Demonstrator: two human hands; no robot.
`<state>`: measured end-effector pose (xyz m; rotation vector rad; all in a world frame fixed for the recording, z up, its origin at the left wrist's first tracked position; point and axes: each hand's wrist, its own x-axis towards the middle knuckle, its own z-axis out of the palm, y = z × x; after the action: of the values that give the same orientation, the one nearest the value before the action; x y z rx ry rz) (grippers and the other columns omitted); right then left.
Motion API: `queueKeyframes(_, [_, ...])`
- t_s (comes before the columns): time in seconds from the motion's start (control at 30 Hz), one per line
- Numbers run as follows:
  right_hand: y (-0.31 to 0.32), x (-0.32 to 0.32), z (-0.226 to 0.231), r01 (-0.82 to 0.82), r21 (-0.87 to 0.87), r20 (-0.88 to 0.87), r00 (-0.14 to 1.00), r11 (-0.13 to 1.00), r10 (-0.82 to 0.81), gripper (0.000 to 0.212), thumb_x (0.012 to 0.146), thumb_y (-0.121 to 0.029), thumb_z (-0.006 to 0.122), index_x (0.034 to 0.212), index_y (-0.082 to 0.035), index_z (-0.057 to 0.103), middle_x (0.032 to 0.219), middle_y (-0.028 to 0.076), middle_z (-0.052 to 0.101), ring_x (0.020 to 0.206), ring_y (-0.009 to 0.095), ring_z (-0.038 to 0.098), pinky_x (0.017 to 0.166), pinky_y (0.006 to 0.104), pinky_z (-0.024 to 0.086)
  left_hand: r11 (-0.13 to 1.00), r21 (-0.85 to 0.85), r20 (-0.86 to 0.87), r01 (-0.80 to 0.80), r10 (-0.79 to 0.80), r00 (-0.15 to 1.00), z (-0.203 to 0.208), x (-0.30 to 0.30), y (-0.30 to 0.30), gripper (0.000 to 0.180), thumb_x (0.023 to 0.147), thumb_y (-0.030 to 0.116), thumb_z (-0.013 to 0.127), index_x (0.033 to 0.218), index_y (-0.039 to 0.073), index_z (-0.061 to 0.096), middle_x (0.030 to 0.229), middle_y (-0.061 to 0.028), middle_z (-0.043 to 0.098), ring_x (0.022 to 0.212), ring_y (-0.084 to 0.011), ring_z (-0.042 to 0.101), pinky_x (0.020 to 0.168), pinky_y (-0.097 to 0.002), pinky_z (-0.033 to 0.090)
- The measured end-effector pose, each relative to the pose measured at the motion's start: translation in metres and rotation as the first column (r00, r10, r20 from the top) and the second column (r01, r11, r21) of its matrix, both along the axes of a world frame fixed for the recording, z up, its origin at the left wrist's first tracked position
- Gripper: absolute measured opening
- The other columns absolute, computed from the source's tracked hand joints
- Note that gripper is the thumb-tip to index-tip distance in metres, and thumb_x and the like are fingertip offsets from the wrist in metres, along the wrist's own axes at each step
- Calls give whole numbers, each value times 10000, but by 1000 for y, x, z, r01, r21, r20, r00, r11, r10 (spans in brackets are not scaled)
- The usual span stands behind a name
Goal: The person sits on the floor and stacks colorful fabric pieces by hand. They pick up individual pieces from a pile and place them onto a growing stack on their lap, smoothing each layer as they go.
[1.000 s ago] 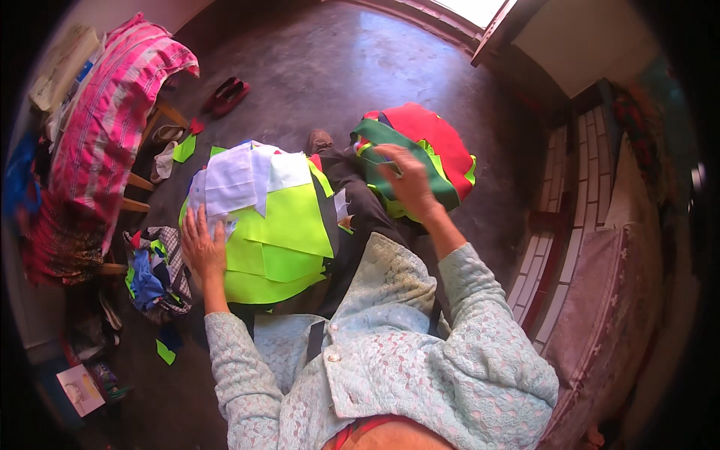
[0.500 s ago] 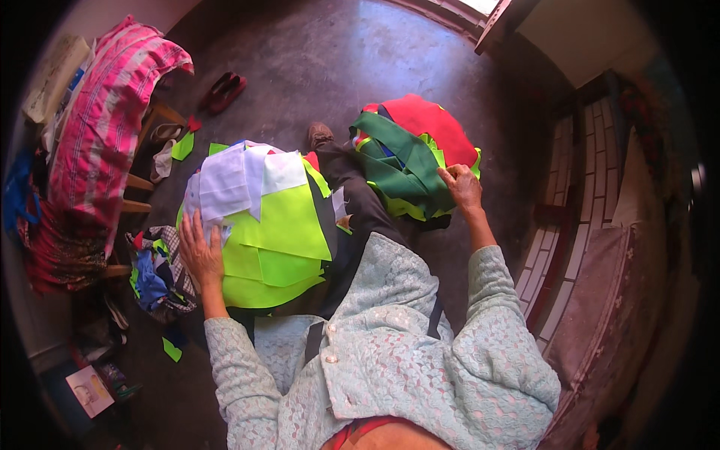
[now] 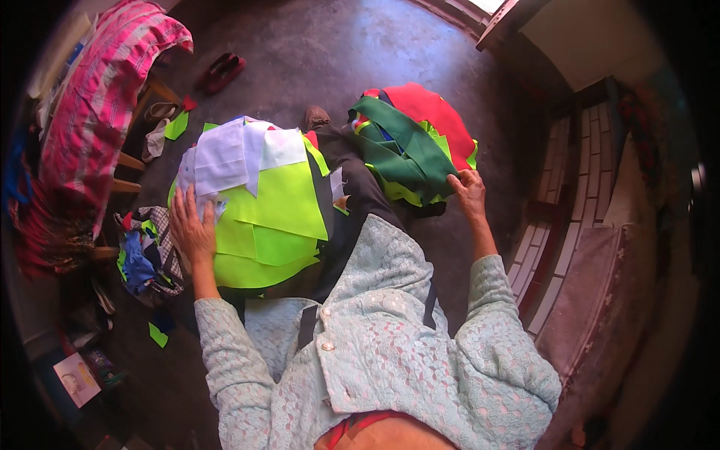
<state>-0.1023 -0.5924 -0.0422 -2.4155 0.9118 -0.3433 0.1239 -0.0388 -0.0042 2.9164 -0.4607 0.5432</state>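
Observation:
My left hand (image 3: 193, 231) lies with its fingers stretched out on the left side of a rounded heap of cloth pieces. Lime-green fabric pieces (image 3: 274, 225) cover most of that heap, and white fabric pieces (image 3: 219, 161) overlap at its top. Over to the right, the fingers of my right hand (image 3: 470, 196) are closed at the lower right edge of a dark green fabric piece (image 3: 405, 150). It is draped over a second heap, beside a red fabric piece (image 3: 426, 112). Lime-green edges show beneath both.
My dark-trousered leg (image 3: 352, 176) runs between the heaps. At left are a bundle of mixed scraps (image 3: 142, 251), a pink checked cloth (image 3: 112, 97) over wooden furniture, and dark red shoes (image 3: 219, 73). A slatted bench (image 3: 559, 225) stands at right.
My right hand has slid slightly down and right along the dark green piece's edge. My left hand stays on its heap. The whole view has shifted a little.

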Motion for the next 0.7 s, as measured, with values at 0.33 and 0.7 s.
queueKeyframes(0.33, [17, 20, 29, 145, -47, 152, 979, 988, -137, 232, 822, -310, 749, 890, -98, 683, 754, 67, 683, 671, 156, 649, 664, 308, 505, 998, -56, -26, -10, 8, 1000, 0, 0, 0, 548, 931, 442, 507, 1410, 184, 440, 1475, -122, 392, 1346, -327, 361, 1100, -455, 280])
queueKeyframes(0.7, [-4, 14, 41, -128, 412, 452, 888, 902, -81, 187, 920, -226, 662, 843, -60, 626, 730, -33, 598, 663, 72, 547, 607, 245, 432, 999, -38, 14, -7, 7, 1000, 2, -2, 0, 571, 929, 431, 527, 1417, 152, 428, 1445, -135, 422, 1330, -329, 384, 1089, -445, 309])
